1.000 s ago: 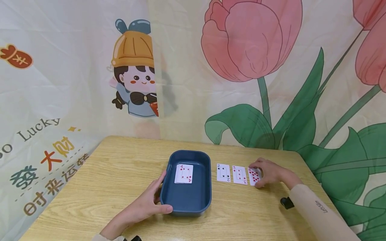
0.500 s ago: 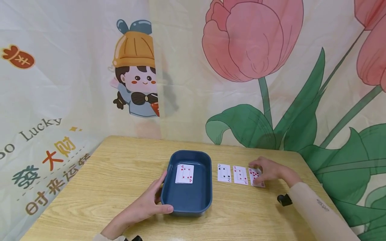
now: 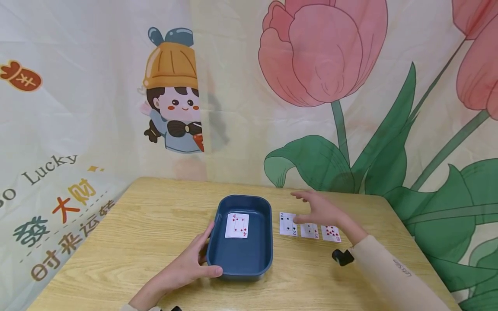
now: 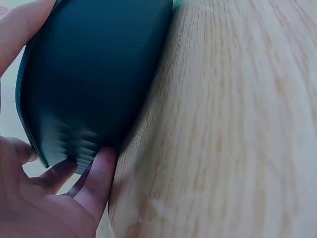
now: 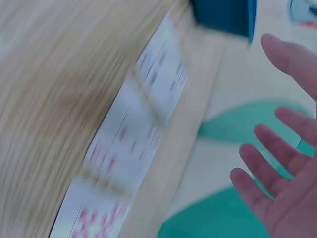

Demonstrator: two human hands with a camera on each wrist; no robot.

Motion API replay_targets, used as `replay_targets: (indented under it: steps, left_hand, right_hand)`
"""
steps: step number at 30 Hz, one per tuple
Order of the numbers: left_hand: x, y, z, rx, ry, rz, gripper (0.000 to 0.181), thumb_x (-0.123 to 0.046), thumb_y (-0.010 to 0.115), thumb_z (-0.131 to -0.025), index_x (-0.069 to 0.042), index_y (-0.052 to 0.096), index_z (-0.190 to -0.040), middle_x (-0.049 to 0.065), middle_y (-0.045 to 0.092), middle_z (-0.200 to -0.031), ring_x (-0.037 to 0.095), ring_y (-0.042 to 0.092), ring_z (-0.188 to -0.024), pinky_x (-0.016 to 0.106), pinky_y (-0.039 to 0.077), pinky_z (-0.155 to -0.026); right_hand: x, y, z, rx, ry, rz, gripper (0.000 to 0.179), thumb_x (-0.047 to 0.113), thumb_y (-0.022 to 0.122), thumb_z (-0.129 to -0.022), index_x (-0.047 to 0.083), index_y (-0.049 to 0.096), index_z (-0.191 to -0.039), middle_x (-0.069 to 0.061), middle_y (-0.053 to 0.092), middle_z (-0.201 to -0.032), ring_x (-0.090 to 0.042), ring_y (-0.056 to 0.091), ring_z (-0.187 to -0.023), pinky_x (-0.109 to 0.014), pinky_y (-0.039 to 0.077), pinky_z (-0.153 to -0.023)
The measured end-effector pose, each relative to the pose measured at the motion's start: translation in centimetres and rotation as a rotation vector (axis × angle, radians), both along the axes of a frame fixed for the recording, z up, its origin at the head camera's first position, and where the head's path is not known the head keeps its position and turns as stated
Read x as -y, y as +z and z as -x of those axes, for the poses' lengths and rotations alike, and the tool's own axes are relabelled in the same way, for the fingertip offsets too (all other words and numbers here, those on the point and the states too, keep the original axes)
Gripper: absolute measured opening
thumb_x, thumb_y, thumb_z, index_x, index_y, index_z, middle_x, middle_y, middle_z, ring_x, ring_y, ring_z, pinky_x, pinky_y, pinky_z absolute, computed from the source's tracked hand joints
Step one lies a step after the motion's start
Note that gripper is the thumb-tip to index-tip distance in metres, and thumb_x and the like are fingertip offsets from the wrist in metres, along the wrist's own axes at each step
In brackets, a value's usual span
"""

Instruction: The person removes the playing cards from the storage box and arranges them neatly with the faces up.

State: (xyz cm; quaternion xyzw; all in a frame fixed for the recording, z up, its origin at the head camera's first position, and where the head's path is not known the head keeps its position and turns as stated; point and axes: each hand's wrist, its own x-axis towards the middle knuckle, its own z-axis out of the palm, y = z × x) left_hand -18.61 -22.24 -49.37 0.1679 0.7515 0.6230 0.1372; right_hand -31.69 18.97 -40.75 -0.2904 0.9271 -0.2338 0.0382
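My left hand point(image 3: 186, 263) grips the left side of a dark blue rectangular tray point(image 3: 241, 261), thumb at its near corner. In the left wrist view its fingers bend against the tray's outer wall. A four of diamonds point(image 3: 237, 226) lies face up inside, with another card edge under it. My right hand point(image 3: 324, 211) hovers over a row of cards right of the tray, fingers spread and holding nothing. The row is a two of spades point(image 3: 286, 229), a three of diamonds point(image 3: 311, 233), partly hidden by that hand, and a ten of hearts point(image 3: 331, 234).
The wooden table point(image 3: 155, 220) meets a printed cloth backdrop point(image 3: 237, 108) along its far edge. A small black piece point(image 3: 343, 257) sits at the right sleeve point(image 3: 389, 268).
My right hand has come off the ten of hearts, which stays on the table, and moved left over the three toward the two of spades. The left hand keeps its hold.
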Motion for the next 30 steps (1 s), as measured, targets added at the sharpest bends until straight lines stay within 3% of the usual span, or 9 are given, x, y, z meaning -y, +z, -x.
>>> replay_targets:
  steps: [6, 12, 22, 30]
  left_hand:
    - [0.0, 0.0, 0.0, -0.013, -0.007, -0.012, 0.122, -0.019, 0.089, -0.089, -0.023, 0.0, -0.173, 0.024, 0.007, -0.171, 0.041, 0.048, -0.144, 0.031, 0.052, -0.109]
    - [0.1, 0.0, 0.0, -0.018, 0.005, 0.013, 0.122, -0.023, 0.089, -0.088, -0.024, 0.001, -0.173, 0.023, 0.008, -0.171, 0.042, 0.045, -0.146, 0.031, 0.05, -0.112]
    - [0.3, -0.4, 0.2, 0.014, 0.015, 0.041, 0.119, -0.028, 0.087, -0.091, -0.026, 0.0, -0.173, 0.019, 0.009, -0.172, 0.039, 0.044, -0.147, 0.027, 0.049, -0.111]
    - [0.2, -0.4, 0.3, 0.013, 0.006, 0.043, 0.119, -0.03, 0.086, -0.092, -0.028, -0.001, -0.173, 0.019, 0.009, -0.171, 0.039, 0.044, -0.147, 0.028, 0.05, -0.11]
  right_hand:
    - [5.2, 0.4, -1.4, -0.016, 0.012, 0.099, 0.081, 0.036, 0.088, -0.089, 0.012, 0.051, -0.158, -0.015, 0.055, -0.152, -0.037, 0.057, -0.133, -0.054, 0.054, -0.104]
    - [9.3, 0.0, -2.1, 0.022, 0.023, 0.15, 0.079, 0.034, 0.089, -0.088, 0.012, 0.054, -0.156, -0.013, 0.055, -0.151, -0.037, 0.057, -0.133, -0.052, 0.055, -0.104]
    - [13.2, -2.3, -1.2, 0.054, 0.128, 0.116, 0.079, 0.03, 0.088, -0.089, 0.007, 0.053, -0.156, -0.018, 0.056, -0.149, -0.038, 0.058, -0.131, -0.052, 0.053, -0.108]
    - [14.9, -3.2, -0.8, 0.067, 0.131, 0.023, 0.081, 0.034, 0.088, -0.089, 0.009, 0.052, -0.157, -0.014, 0.056, -0.153, -0.03, 0.056, -0.136, -0.051, 0.048, -0.115]
